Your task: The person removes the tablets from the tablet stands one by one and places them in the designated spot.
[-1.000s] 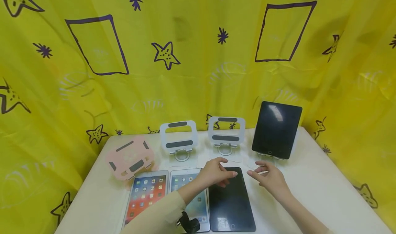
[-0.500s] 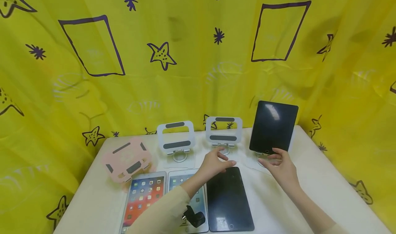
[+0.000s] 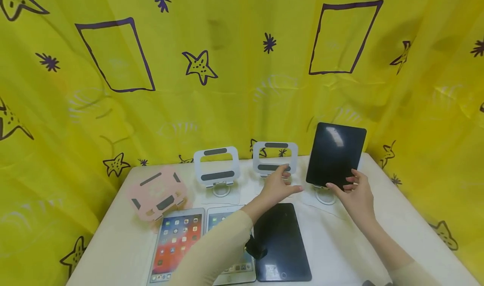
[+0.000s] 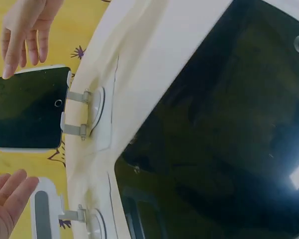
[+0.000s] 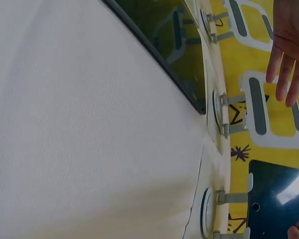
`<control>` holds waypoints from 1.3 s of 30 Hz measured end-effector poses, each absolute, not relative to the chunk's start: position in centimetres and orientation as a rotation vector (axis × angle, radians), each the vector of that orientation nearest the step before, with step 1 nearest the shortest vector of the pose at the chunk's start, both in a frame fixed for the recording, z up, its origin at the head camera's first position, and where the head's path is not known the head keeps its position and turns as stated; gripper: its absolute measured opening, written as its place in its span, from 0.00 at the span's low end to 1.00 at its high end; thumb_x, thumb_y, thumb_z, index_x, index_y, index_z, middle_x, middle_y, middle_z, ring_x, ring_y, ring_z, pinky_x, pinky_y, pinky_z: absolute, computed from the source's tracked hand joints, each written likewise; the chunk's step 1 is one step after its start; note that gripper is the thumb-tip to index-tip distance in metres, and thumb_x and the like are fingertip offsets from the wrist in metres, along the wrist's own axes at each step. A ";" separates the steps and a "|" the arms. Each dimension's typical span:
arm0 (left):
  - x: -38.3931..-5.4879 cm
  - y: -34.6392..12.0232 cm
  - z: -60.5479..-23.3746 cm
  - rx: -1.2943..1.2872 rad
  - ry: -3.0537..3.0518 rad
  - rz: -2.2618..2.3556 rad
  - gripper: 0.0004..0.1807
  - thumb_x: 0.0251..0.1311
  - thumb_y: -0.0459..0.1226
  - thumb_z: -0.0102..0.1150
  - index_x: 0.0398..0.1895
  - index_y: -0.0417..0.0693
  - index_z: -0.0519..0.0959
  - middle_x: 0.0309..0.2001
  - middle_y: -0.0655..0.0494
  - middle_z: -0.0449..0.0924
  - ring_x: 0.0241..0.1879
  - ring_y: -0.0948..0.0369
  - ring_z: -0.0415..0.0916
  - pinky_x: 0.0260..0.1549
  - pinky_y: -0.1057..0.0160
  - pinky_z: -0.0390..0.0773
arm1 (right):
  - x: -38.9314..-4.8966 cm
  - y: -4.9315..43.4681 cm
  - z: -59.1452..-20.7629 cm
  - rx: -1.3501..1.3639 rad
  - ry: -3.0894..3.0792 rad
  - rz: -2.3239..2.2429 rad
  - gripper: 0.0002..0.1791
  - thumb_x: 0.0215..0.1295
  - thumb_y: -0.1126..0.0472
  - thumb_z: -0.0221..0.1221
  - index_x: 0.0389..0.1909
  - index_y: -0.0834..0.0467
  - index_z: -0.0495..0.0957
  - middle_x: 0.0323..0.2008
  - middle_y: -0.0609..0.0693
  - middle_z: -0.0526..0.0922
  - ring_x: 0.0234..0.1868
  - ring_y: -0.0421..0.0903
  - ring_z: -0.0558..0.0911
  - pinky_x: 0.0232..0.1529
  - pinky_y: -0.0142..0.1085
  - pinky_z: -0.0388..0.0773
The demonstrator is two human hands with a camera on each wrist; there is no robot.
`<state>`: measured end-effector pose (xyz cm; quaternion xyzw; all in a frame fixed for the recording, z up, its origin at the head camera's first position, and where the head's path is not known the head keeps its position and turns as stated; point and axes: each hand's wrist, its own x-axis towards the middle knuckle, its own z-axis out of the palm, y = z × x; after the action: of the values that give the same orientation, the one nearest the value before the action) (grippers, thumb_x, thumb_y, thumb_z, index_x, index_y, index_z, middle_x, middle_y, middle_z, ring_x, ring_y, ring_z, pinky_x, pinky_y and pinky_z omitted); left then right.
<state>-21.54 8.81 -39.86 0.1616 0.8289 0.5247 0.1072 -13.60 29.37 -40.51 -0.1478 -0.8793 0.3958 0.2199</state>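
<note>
A black tablet [image 3: 335,156] stands upright on a holder at the right of the head view. My right hand [image 3: 357,195] is at its lower right corner, thumb in front of the lower edge and fingers by the side; firm contact cannot be made out. In the left wrist view that right hand [image 4: 27,32] has its fingers extended. My left hand [image 3: 277,187], fingers spread and holding nothing, hovers before a white tablet stand [image 3: 275,158]. Below it lies a second black tablet [image 3: 283,244], flat on the table.
Another white stand [image 3: 216,166] and a pink stand [image 3: 156,193] stand to the left. Two white tablets with lit screens, a red-blue one [image 3: 175,244] and a blue one [image 3: 242,261], lie beside the flat black tablet. A yellow curtain [image 3: 234,109] hangs behind the table.
My right hand has moved forward and right to the standing tablet's lower corner. My left hand has moved up and right from the flat black tablet toward the white stand.
</note>
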 end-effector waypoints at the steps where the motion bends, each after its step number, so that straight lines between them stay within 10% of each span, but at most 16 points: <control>1: -21.6 9.1 -39.7 0.473 2.438 1.551 0.44 0.47 0.44 0.72 0.68 0.50 0.62 0.56 0.49 0.76 0.52 0.53 0.78 0.45 0.62 0.80 | -13.8 29.7 -40.7 -0.422 -2.422 1.091 0.46 0.55 0.51 0.67 0.66 0.68 0.54 0.51 0.67 0.69 0.45 0.60 0.76 0.32 0.11 0.60; 13: -22.6 11.1 -39.1 0.402 2.315 1.708 0.45 0.49 0.43 0.71 0.71 0.55 0.58 0.63 0.55 0.70 0.60 0.57 0.71 0.52 0.57 0.77 | -15.7 32.3 -41.1 -0.552 -2.457 1.038 0.52 0.58 0.46 0.63 0.71 0.67 0.45 0.56 0.70 0.63 0.47 0.62 0.70 0.46 0.51 0.73; 21: -23.3 13.1 -39.6 0.387 2.332 1.677 0.47 0.50 0.43 0.71 0.72 0.54 0.56 0.65 0.52 0.66 0.62 0.55 0.68 0.54 0.56 0.75 | -17.1 32.9 -41.9 -0.537 -2.512 0.935 0.54 0.57 0.43 0.64 0.70 0.70 0.47 0.50 0.70 0.64 0.40 0.58 0.69 0.31 0.39 0.68; 39: -24.2 16.4 -40.1 0.475 2.258 1.624 0.50 0.51 0.40 0.70 0.74 0.54 0.51 0.68 0.56 0.60 0.65 0.56 0.63 0.60 0.58 0.69 | -18.1 33.8 -41.1 -0.549 -2.454 1.048 0.47 0.59 0.49 0.63 0.69 0.66 0.50 0.48 0.67 0.63 0.41 0.55 0.65 0.32 0.35 0.65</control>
<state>-24.19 16.42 -40.15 0.1663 0.7900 0.5681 0.1595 -18.07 33.83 -41.08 -0.1972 -0.8812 0.3765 0.2072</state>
